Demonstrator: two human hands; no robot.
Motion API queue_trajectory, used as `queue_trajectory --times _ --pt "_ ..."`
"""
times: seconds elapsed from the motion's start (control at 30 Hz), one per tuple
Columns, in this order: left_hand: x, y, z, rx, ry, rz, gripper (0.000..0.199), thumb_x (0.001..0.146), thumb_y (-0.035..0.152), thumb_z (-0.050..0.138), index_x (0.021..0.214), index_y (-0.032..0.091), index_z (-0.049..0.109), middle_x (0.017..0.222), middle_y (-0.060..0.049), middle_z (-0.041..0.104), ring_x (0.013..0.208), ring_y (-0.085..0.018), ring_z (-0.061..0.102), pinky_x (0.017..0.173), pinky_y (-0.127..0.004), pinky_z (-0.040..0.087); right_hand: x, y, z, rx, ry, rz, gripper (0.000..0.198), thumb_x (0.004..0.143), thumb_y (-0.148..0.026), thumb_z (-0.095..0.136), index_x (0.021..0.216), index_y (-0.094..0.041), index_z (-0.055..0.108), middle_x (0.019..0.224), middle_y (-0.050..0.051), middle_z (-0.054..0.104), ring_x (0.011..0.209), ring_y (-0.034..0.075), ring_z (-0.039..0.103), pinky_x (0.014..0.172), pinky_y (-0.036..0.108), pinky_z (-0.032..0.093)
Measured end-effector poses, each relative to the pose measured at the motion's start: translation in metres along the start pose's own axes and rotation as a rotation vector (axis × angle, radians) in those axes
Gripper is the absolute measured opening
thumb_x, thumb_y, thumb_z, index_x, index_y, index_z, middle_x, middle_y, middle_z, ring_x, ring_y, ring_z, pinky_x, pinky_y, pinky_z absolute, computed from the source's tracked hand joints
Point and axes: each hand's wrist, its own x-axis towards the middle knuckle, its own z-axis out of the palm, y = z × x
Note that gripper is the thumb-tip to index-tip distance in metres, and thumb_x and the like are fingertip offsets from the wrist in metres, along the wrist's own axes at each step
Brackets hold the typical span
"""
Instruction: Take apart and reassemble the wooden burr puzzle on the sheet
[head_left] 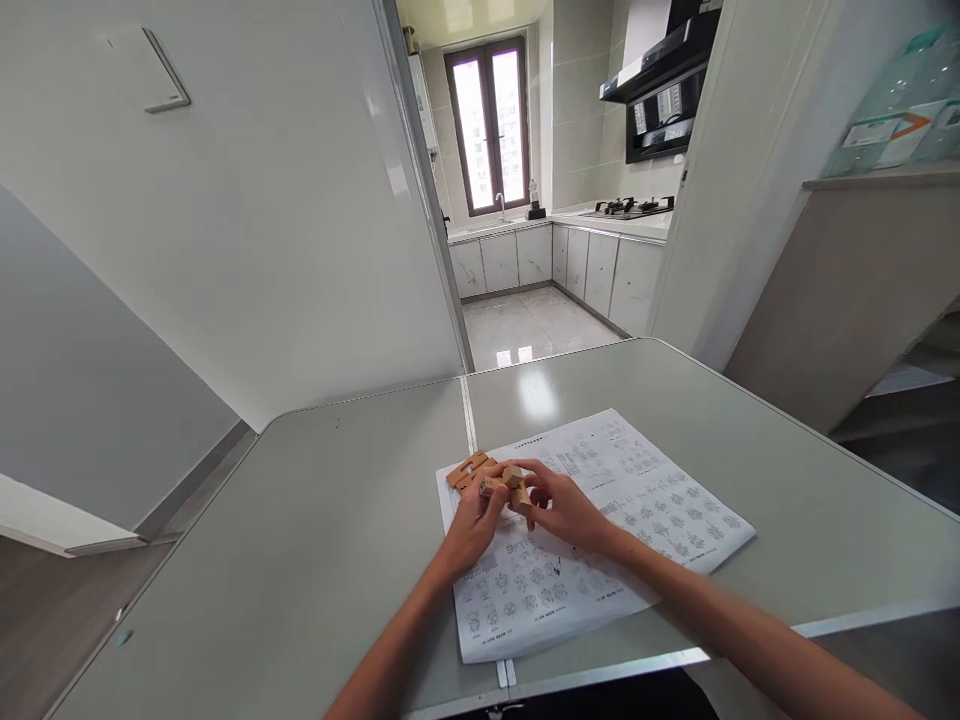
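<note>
Both hands hold a small cluster of interlocking wooden puzzle blocks (513,477) just above a printed sheet. My left hand (472,525) grips the block at the cluster's left side between thumb and fingers. My right hand (562,508) is closed around its right side, with fingertips on the blocks. Several flat notched wooden pieces (466,470) lie on the sheet's upper left corner, partly hidden behind my left hand. The white instruction sheet (675,510) carries rows of small line drawings and lies under both hands.
The sheet rests on a grey folding table (337,550) with a metal seam (469,415) across it. A white wall (300,200) stands beyond the left side. Past a doorway is a kitchen with a gas stove (634,207). Packed water bottles (900,110) stand on a ledge at right.
</note>
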Motion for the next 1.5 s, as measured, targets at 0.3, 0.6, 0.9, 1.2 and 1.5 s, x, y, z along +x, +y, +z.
queue_trajectory --times 0.3,0.6,0.9,1.2,1.5 --pt "0.006 0.004 -0.003 -0.173 0.269 -0.146 0.051 0.094 0.065 0.057 0.102 0.016 0.070 0.095 -0.007 0.070 0.083 -0.019 0.065 0.074 -0.028 0.052 0.004 0.013 0.001 -0.009 0.081 0.007 0.036 0.089 -0.024 0.063 0.122 -0.028 0.049 0.093 -0.001 0.075 0.059 0.013 0.065 0.058 0.027 0.053" --pt "0.009 0.005 -0.005 -0.464 0.293 -0.307 0.060 0.091 0.071 0.055 0.117 0.018 0.065 0.095 -0.005 0.067 0.054 -0.007 0.046 0.047 -0.020 0.031 0.003 0.030 0.000 -0.522 0.238 0.124 0.030 0.089 -0.021 0.057 0.118 -0.027 0.058 0.089 -0.001 0.075 0.065 0.018 0.067 0.065 0.031 0.048" --pt "0.008 0.002 -0.006 -0.627 0.147 -0.265 0.049 0.095 0.050 0.064 0.130 0.017 0.063 0.098 -0.006 0.065 0.068 -0.011 0.049 0.064 -0.025 0.042 0.004 0.020 -0.002 -0.387 0.317 0.044 0.018 0.097 -0.030 0.053 0.113 -0.024 0.060 0.106 0.005 0.072 0.073 0.019 0.067 0.066 0.033 0.052" --pt "0.005 0.003 -0.001 -0.481 -0.024 -0.286 0.058 0.096 0.065 0.054 0.117 0.013 0.071 0.092 -0.010 0.070 0.076 -0.016 0.059 0.063 -0.026 0.045 0.003 0.001 -0.001 -0.092 0.153 -0.054 0.031 0.104 -0.046 0.049 0.118 -0.023 0.064 0.086 0.003 0.073 0.073 0.018 0.066 0.065 0.029 0.053" --pt "0.003 0.011 -0.004 -0.447 -0.074 -0.291 0.050 0.092 0.063 0.062 0.106 0.015 0.066 0.080 -0.007 0.071 0.058 -0.018 0.068 0.059 -0.032 0.058 0.002 -0.002 -0.002 -0.070 0.212 -0.059 0.028 0.100 -0.049 0.056 0.100 -0.024 0.068 0.089 0.005 0.077 0.075 0.020 0.069 0.065 0.033 0.054"
